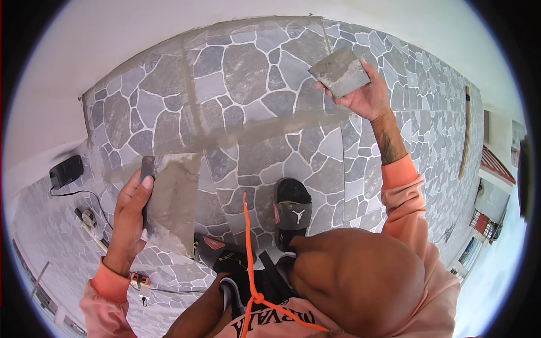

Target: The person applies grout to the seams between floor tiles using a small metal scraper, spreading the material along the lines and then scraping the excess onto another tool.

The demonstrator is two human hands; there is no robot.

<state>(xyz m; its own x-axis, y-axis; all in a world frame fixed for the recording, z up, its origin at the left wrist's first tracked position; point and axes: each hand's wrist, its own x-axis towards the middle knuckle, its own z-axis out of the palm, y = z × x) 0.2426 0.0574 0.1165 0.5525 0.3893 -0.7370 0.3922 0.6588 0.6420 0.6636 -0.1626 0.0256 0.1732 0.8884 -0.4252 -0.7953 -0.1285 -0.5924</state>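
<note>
The left hand (132, 205) clenches a mortar-laden plate (163, 241) by its dark handle (147, 166), the right hand (369, 100) clasps a smeared pad (341, 72) above the patterned floor (245, 73); joint filling appears underway, calling next for level pressure.

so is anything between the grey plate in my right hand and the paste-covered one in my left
Nothing visible: between the smeared plate in the right hand and the paste-covered plate in the left hand, only patterned floor shows. The orange cord and sandals are nearer the body, off that line.
</note>
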